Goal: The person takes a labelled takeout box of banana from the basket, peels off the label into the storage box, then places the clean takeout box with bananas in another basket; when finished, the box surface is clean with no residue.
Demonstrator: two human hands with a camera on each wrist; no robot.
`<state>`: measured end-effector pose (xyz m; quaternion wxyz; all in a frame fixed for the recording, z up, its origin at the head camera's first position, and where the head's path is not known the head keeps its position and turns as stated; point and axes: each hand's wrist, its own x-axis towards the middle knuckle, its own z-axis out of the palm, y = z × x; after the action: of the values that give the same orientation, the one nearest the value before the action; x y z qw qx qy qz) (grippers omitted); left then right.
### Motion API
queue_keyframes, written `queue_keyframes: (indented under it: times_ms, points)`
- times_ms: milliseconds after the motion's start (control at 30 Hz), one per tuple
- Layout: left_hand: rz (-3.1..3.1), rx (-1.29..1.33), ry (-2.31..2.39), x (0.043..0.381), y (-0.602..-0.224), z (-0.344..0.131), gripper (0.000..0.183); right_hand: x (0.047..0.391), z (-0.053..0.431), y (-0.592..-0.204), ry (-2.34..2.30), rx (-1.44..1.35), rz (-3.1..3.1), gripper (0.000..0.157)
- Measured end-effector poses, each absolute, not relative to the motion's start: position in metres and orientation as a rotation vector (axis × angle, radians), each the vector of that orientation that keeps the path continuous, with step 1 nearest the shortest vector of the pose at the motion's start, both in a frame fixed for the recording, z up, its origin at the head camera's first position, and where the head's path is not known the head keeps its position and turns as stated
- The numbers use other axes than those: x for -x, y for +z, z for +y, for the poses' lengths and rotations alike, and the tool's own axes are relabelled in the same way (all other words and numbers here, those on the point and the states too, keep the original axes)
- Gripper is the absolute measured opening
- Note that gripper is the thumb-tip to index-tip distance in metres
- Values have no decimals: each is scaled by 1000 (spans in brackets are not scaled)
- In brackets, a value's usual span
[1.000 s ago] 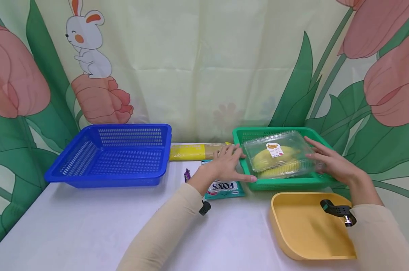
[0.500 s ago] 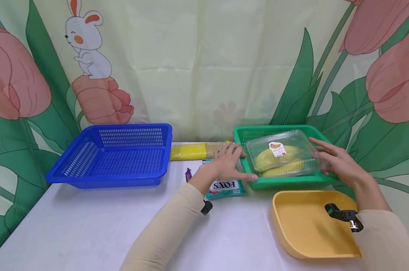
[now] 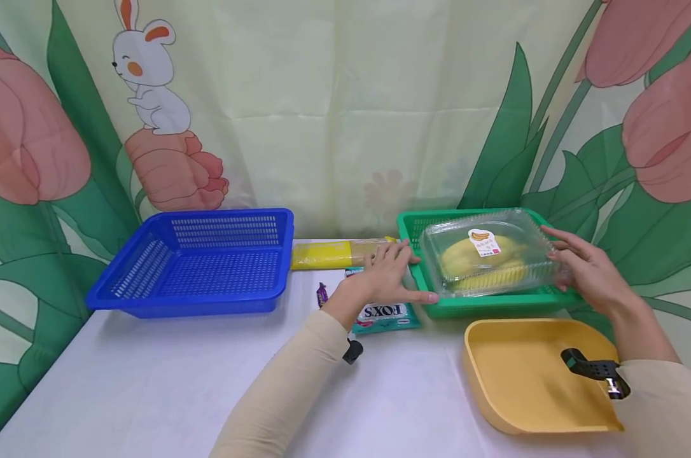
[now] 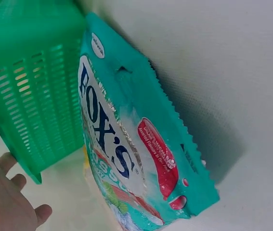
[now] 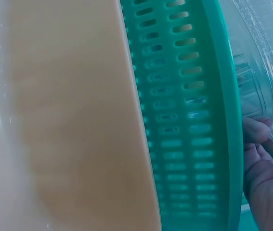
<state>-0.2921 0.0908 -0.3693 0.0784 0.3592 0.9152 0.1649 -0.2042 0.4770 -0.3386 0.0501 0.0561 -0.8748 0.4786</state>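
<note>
A clear plastic clamshell box [image 3: 511,226] holds yellow fruit [image 3: 477,254] and bears a white label with a banana picture. It sits tilted inside the green basket [image 3: 494,305], partly above the rim. My right hand [image 3: 592,270] grips the box's right end; in the right wrist view, the thumb and curled fingers [image 5: 266,163] are at its lower corner. My left hand [image 3: 385,277] rests with spread fingers against the basket's left rim, its thumb by the front left corner. Beneath that hand lies a teal FOX'S candy bag [image 3: 388,321], partly hidden by it.
A blue basket [image 3: 219,305] stands at the left on the white-covered table [image 3: 168,381]. Behind the candy bag lies a yellow packet [image 3: 322,254], and a small purple wrapped sweet [image 3: 322,294] is beside it. A yellow-orange tray [image 3: 534,375] sits in front of the green basket.
The right hand and the clamshell box have shifted right and slightly up within the basket. My left hand has stayed at the basket's left rim.
</note>
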Motion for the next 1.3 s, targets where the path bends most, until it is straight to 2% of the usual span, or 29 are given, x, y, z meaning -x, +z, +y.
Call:
queue_keyframes:
  times_ms: [700,800,1067,1300]
  points:
    - [2683,-1086,567,284,-371,84,95,200,468,-319,1822,-167,-2421,52]
    - [2694,-1098,507,285,-368,78,95,199,464,-315,1871,-183,-2379,52]
    - [2654,-1101,446,283,-358,53,76,195,450,-304,1808,-193,-2415,51]
    - [2647,-1057,480,283,-352,27,83,197,429,-301,1850,-252,-2401,51]
